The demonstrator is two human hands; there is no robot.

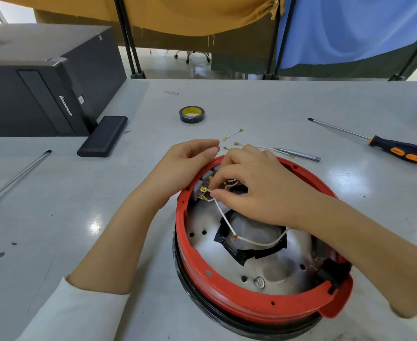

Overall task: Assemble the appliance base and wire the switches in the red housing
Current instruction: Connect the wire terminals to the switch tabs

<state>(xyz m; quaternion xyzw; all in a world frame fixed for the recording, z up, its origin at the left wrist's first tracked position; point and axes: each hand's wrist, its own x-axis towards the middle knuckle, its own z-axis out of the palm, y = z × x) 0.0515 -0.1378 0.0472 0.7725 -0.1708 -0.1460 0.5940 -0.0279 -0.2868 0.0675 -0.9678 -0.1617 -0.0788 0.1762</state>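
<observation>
The round red housing (239,303) lies upside down on the table, its metal plate (202,244) and a black-taped patch (249,252) showing inside. Grey switches with brass terminals (203,193) sit at its far left wall. My right hand (254,188) reaches into the housing and pinches the end of a white wire (259,243) at those terminals. My left hand (185,163) rests against the outside of the red rim beside the switches, fingers curled; what it holds, if anything, is hidden.
Loose short wires with brass lugs (233,134) and a small grey tool (298,154) lie just behind the housing. A roll of black tape (192,114), an orange-handled screwdriver (384,145), a long screwdriver (15,178), a black pack (103,139) and a computer tower (37,80) surround them.
</observation>
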